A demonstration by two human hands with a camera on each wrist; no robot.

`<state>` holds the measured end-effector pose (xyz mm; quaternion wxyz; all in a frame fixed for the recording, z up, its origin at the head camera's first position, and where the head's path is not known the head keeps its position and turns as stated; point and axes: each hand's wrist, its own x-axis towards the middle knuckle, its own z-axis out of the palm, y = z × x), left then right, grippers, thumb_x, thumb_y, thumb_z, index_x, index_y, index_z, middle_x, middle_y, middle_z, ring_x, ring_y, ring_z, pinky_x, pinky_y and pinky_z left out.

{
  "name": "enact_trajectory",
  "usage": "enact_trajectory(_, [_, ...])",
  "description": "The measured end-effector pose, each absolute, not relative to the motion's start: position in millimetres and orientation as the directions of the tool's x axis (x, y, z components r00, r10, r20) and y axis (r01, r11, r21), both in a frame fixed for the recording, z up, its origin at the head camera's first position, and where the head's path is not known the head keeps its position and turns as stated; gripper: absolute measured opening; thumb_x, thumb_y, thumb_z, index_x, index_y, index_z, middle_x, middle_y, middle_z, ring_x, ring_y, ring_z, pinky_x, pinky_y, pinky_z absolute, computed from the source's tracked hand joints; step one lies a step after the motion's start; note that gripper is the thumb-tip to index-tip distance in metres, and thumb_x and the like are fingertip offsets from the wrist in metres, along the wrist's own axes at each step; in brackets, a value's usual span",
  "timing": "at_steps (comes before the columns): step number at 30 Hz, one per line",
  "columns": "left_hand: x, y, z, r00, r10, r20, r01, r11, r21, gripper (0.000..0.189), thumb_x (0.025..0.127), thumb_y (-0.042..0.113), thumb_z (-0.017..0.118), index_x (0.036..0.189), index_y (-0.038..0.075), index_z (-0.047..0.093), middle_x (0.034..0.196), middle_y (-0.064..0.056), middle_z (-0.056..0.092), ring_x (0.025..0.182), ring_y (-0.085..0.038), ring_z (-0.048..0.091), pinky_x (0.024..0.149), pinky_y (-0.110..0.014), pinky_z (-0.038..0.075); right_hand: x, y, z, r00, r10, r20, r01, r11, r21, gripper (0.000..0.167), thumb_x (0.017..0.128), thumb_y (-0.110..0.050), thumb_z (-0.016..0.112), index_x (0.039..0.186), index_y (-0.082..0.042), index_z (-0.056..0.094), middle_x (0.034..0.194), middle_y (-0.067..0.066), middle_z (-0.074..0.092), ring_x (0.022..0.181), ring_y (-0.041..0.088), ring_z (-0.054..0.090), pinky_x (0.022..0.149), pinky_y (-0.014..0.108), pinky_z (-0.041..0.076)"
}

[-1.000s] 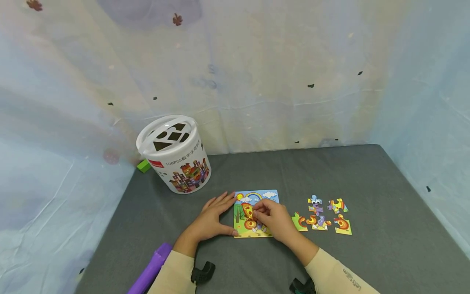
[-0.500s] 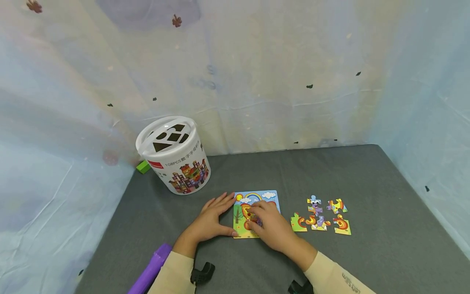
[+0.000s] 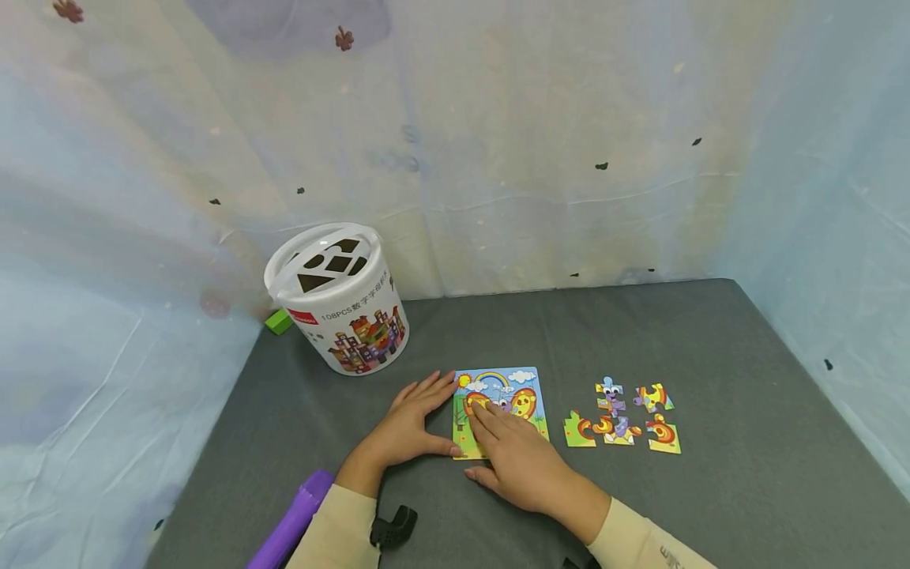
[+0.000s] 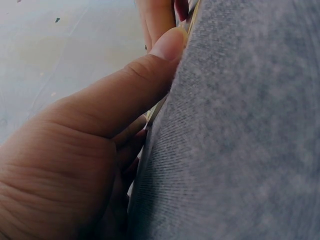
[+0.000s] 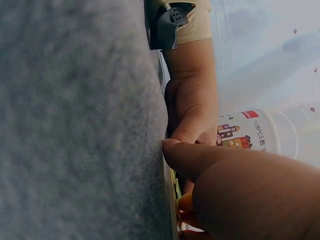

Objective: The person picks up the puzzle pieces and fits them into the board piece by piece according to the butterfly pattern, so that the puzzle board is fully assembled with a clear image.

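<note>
A square jigsaw board [image 3: 510,379] with a butterfly, rainbow and sun picture lies on the grey cloth in the head view. My left hand [image 3: 411,423] rests at its left side, fingers spread, with fingertips at the upper left corner and thumb at the lower left one. Across the lower middle of the board lies my right hand [image 3: 522,462], its straight fingers pressing on the butterfly's left wing. That hand hides much of the board's lower part. In the left wrist view the left thumb [image 4: 135,80] lies along the board's edge.
Several loose jigsaw pieces [image 3: 662,435] lie right of the board. A white block bucket [image 3: 362,316] with a shape-hole lid stands at back left, a green block [image 3: 279,321] behind it. A purple tube-like object [image 3: 291,521] lies beside the left sleeve.
My right hand pinched at the butterfly, then opened and moved down and left, its fingers now flat on the board. The right wing now shows. My left hand has stayed in place.
</note>
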<state>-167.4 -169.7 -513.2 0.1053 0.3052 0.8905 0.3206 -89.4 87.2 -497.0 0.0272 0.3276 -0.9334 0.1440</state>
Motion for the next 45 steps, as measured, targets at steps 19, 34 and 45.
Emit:
enact_trajectory(19, [-168.4,-168.1,-514.0,-0.786,0.618,0.018,0.485,0.599,0.637,0.108,0.083,0.053,0.094,0.171,0.018,0.041,0.177,0.003,0.028,0.164,-0.024,0.016,0.128,-0.059,0.006,-96.4,96.8,-494.4,-0.783,-0.613,0.104,-0.608,0.721,-0.332,0.078,0.104,-0.050,0.073,0.159,0.003,0.054,0.168,0.017,0.044,0.155,0.037,0.040,0.121,0.053,0.039])
enact_trajectory(34, [-167.4,-170.2,-513.6,-0.788,0.616,0.020,0.484,0.598,0.638,0.108,0.083,0.054,0.094,0.171,0.018,0.041,0.177,0.003,0.030,0.164,-0.025,0.016,0.128,-0.061,0.005,-100.2,101.4,-493.5,-0.778,-0.622,0.090,-0.608,0.708,-0.358,0.074,0.106,-0.049,0.072,0.162,-0.005,0.053,0.170,0.013,0.042,0.156,0.034,0.038,0.118,0.060,0.040])
enact_trajectory(45, [-166.4,-169.8,-510.9,-0.787,0.617,0.018,0.482,0.595,0.643,0.109,0.083,0.054,0.094,0.171,0.017,0.041,0.177,0.002,0.030,0.164,-0.026,0.016,0.128,-0.062,0.005,-105.1,105.4,-500.9,-0.781,-0.620,0.082,-0.582,0.674,-0.455,0.079,0.106,-0.052,0.069,0.168,-0.010,0.045,0.173,0.009,0.038,0.158,0.033,0.034,0.119,0.066,0.034])
